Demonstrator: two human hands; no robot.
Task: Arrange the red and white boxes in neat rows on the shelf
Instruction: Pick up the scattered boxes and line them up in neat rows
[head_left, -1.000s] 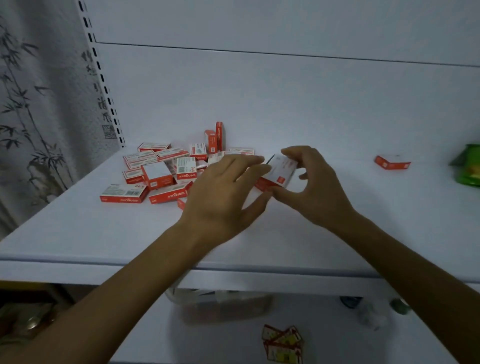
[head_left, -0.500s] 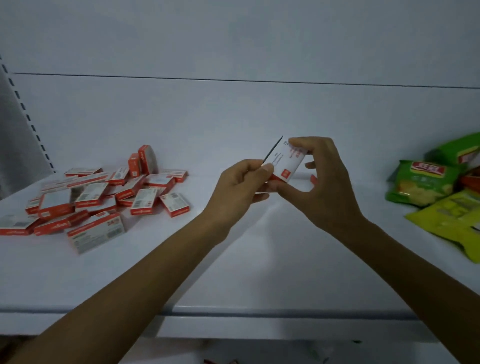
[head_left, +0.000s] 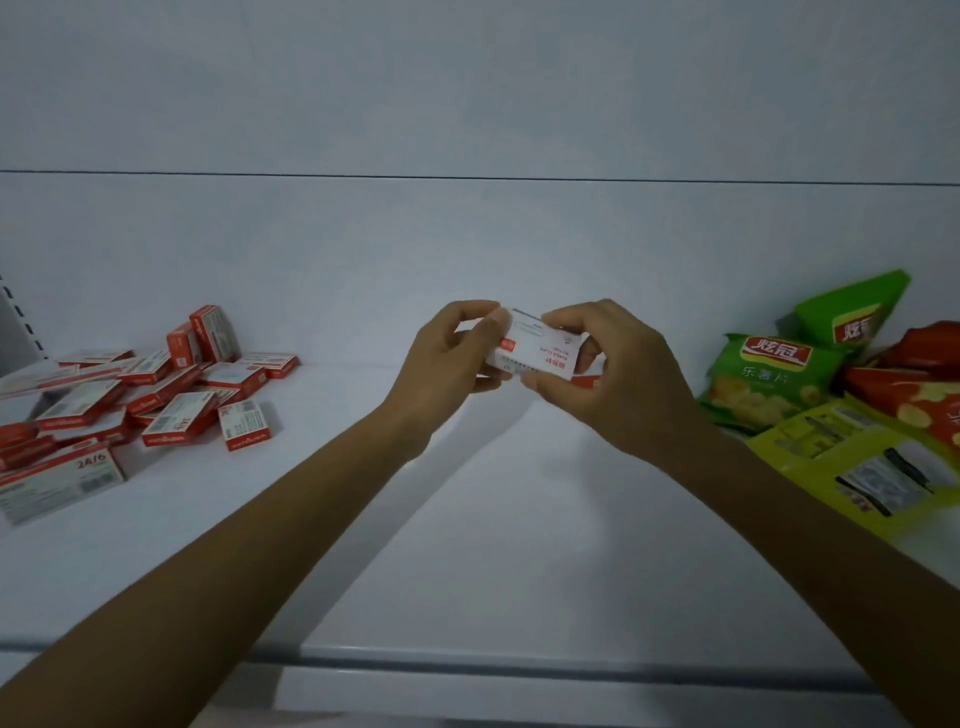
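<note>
Box is held above mid-shelf, pinched at its ends between thumb and fingertips of left hand and right hand; judged light, stiff card, crushable, so grip by the short ends. Box is closed, contents unseen; loose pile lies left, snack bags right

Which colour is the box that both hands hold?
The box is mostly white, with red print and a small red mark; the head view shows it.
</note>
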